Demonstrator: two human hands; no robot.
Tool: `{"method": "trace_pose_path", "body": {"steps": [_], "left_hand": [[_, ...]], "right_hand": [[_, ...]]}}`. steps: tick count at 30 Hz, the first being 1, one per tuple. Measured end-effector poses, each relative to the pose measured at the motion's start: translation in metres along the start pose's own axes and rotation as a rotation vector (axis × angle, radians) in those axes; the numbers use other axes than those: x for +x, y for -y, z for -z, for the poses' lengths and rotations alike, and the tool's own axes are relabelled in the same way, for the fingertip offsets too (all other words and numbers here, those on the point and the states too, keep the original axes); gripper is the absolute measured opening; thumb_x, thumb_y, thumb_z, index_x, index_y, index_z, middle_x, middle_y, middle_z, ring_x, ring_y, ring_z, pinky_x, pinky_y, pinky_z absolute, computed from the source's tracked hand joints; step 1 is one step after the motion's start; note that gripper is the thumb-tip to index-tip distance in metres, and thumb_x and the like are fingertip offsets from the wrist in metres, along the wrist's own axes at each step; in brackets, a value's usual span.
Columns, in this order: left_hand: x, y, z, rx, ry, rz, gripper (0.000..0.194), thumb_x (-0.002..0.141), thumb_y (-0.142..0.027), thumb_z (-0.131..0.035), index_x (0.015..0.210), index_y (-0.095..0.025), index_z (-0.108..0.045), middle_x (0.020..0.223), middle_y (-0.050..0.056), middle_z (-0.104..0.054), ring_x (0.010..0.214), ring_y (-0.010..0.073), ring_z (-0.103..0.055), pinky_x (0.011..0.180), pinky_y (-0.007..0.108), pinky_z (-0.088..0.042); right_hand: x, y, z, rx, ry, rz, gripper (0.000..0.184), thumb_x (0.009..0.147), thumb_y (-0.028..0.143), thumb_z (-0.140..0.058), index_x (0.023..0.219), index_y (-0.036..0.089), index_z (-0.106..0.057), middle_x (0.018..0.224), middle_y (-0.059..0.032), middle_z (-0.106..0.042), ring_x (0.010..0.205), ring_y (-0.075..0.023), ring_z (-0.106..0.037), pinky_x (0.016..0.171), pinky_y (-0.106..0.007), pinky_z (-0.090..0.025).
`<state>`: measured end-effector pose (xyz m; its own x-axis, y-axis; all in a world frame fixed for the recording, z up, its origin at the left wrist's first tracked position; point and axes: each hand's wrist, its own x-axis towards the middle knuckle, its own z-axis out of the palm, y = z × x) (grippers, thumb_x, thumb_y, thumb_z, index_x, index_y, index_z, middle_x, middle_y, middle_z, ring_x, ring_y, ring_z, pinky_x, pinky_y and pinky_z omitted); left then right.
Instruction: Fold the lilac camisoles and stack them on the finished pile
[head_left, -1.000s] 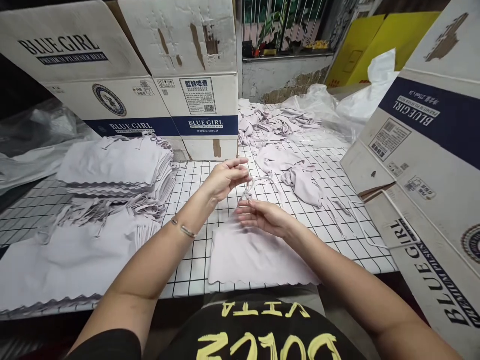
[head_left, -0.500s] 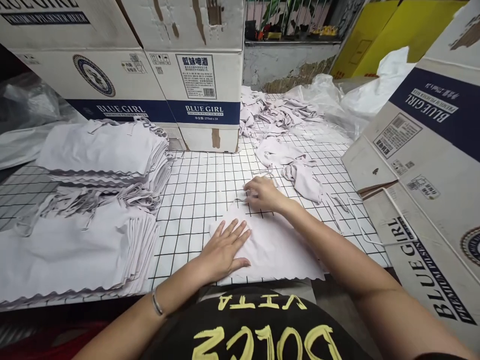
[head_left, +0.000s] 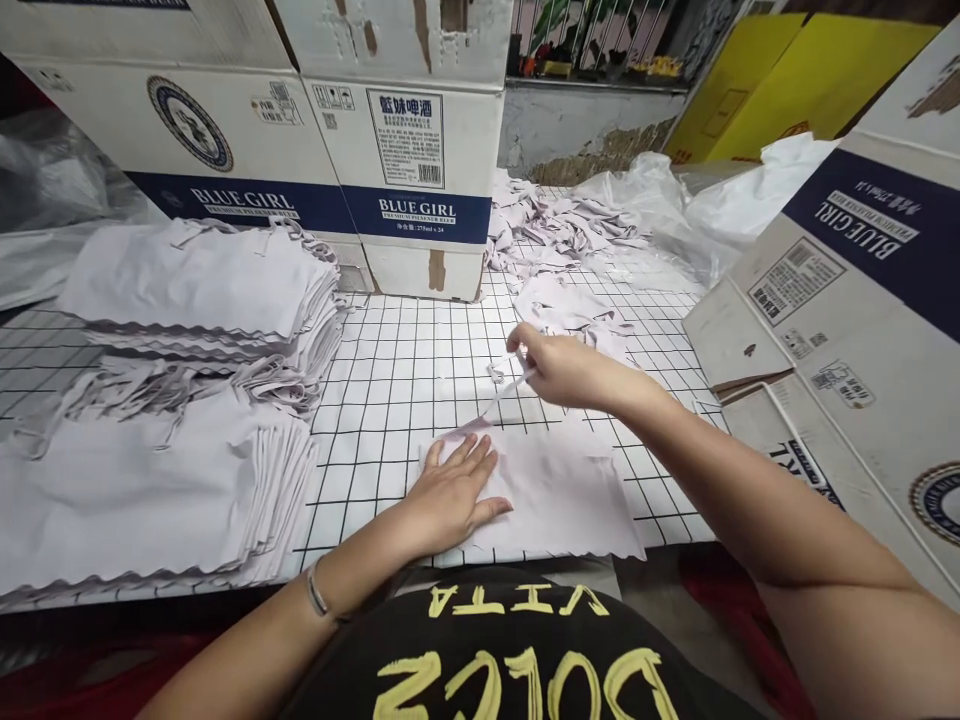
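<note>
A pale lilac cloth piece with a scalloped lower edge lies flat near the front edge of the grid-patterned table. My left hand lies flat on its left part, fingers spread. My right hand is raised a little above the table beyond the cloth, pinching the cloth's thin strap, which runs taut down to the cloth's top corner.
Two stacks of the same folded cloth lie at the left: the near stack and the far stack. Loose pieces are heaped at the back. Blue Girl cartons stand behind and at the right. Clear plastic bags lie beyond.
My left hand came down from the strap and now presses flat on the cloth. My right hand has lifted off the table, pulling the strap up and to the right.
</note>
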<state>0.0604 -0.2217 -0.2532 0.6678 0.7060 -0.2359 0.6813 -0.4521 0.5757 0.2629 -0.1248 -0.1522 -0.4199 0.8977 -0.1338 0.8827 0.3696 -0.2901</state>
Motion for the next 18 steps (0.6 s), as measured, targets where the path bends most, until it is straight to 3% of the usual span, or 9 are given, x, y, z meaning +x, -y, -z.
{"method": "trace_pose_path", "body": {"steps": [2,4,7,9,12,15,18], "left_hand": [[0.003,-0.007,0.003,-0.221,-0.107,0.041,0.064,0.095,-0.060,-0.031,0.139,-0.017,-0.049,0.153,0.014,-0.033,0.145,0.0315,-0.022,0.116,0.056,-0.005],[0.007,-0.015,0.007,-0.640,-0.167,0.116,0.060,0.095,-0.059,-0.031,0.127,-0.017,-0.060,0.144,0.014,-0.049,0.137,0.0309,-0.037,0.113,0.052,-0.020],[0.015,-0.020,0.012,-1.422,-0.068,0.243,0.053,0.095,-0.057,-0.037,0.112,-0.015,-0.065,0.120,0.015,-0.065,0.112,0.0264,-0.060,0.096,0.042,-0.044],[0.021,-0.020,0.013,-1.780,0.012,0.281,0.039,0.096,-0.046,-0.045,0.102,-0.013,-0.066,0.103,0.013,-0.069,0.095,0.0204,-0.065,0.087,0.035,-0.049],[0.028,-0.014,0.014,-1.947,0.024,0.307,0.021,0.094,-0.027,-0.052,0.092,-0.012,-0.066,0.089,0.009,-0.069,0.079,0.0146,-0.066,0.083,0.030,-0.051],[0.032,-0.007,0.018,-1.902,-0.023,0.369,0.017,0.092,-0.023,-0.055,0.090,-0.011,-0.067,0.091,0.010,-0.070,0.081,0.0163,-0.067,0.083,0.031,-0.053],[0.037,0.002,0.026,-1.855,-0.068,0.437,0.015,0.091,-0.020,-0.055,0.088,-0.011,-0.067,0.091,0.011,-0.071,0.086,0.0181,-0.068,0.082,0.032,-0.054]], "right_hand": [[-0.030,0.010,-0.006,0.186,0.118,-0.016,0.041,0.076,0.008,-0.050,0.114,0.020,-0.043,0.074,-0.0015,-0.063,0.064,-0.0171,-0.053,0.059,-0.025,-0.034],[-0.055,0.019,-0.018,0.325,0.171,-0.023,0.037,0.077,0.010,-0.051,0.112,0.021,-0.043,0.073,0.0000,-0.061,0.062,-0.0158,-0.053,0.056,-0.024,-0.034],[-0.083,0.027,-0.040,0.408,0.084,-0.043,0.030,0.079,0.012,-0.051,0.107,0.021,-0.044,0.076,-0.0001,-0.059,0.064,-0.0148,-0.052,0.058,-0.025,-0.036],[-0.096,0.031,-0.051,0.490,0.071,-0.032,0.027,0.080,0.015,-0.054,0.106,0.021,-0.046,0.079,-0.0005,-0.059,0.067,-0.0147,-0.053,0.061,-0.026,-0.039],[-0.108,0.034,-0.065,0.852,0.189,-0.018,0.024,0.083,0.023,-0.061,0.102,0.023,-0.046,0.082,0.0002,-0.062,0.072,-0.0144,-0.057,0.067,-0.028,-0.044],[-0.112,0.030,-0.079,1.306,0.292,-0.094,0.032,0.084,0.032,-0.066,0.103,0.023,-0.043,0.076,0.0008,-0.067,0.074,-0.0146,-0.063,0.074,-0.031,-0.048],[-0.111,0.020,-0.091,1.521,0.420,-0.200,0.045,0.080,0.034,-0.072,0.112,0.018,-0.046,0.078,-0.0026,-0.071,0.073,-0.0156,-0.067,0.078,-0.034,-0.049]]}}
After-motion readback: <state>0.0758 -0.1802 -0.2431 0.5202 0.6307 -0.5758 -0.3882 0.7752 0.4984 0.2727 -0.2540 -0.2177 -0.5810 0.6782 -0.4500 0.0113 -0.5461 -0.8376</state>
